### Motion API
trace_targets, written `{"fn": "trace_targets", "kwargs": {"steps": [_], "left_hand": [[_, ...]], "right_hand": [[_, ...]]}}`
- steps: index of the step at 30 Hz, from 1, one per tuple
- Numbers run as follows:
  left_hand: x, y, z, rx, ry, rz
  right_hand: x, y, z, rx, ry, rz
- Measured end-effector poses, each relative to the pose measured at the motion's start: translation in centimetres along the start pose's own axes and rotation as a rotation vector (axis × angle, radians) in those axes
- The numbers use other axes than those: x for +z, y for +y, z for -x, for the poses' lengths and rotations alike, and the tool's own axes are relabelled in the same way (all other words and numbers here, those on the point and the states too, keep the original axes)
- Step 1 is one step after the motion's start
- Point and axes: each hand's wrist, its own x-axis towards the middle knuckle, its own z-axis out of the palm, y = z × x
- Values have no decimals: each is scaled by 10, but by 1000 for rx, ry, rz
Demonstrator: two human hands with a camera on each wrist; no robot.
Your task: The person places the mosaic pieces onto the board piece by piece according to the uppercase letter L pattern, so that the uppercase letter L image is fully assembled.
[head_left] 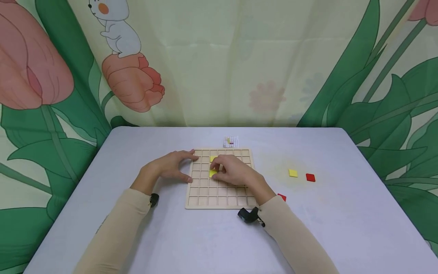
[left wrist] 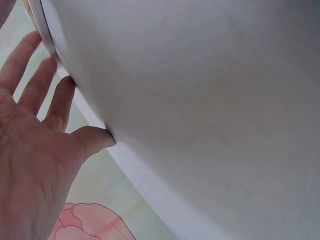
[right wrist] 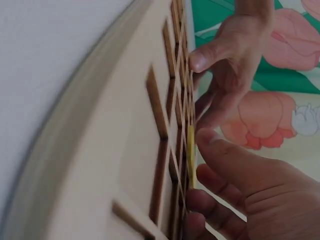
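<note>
A square wooden grid board (head_left: 202, 202) lies on the table. My left hand (head_left: 172, 164) has its fingers spread along the board's left edge, fingertips and thumb touching its rim. My right hand (head_left: 233, 170) reaches over the middle of the grid, its thumb and curled fingers at a yellow square tile (head_left: 213, 174) in one of the cells. In the right wrist view that yellow tile (right wrist: 191, 150) shows edge-on between the thumb and fingers. Another yellow tile (head_left: 213, 158) sits higher in the same column; the cells between are hidden by the fingers.
A small printed pattern card (head_left: 230, 142) lies behind the board. To the right are a loose yellow tile (head_left: 292, 173) and a red tile (head_left: 310, 177). Another red tile (head_left: 282, 197) is partly hidden by the right forearm. A patterned curtain (head_left: 212, 83) hangs behind the table.
</note>
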Motion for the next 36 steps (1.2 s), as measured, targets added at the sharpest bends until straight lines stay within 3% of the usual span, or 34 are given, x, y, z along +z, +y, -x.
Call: {"fn": "trace_targets", "kwargs": {"steps": [10,25,36], "left_hand": [[0,0,-4,1,7,-6],[3,-2,-7,11,4,-19],[0,-3,-5,-7,2,-15]], "right_hand": [[-25,3,29,-55,-26,-43],[-39,35,69,61,78,-64],[-60,48,80,-6,181,16]]}}
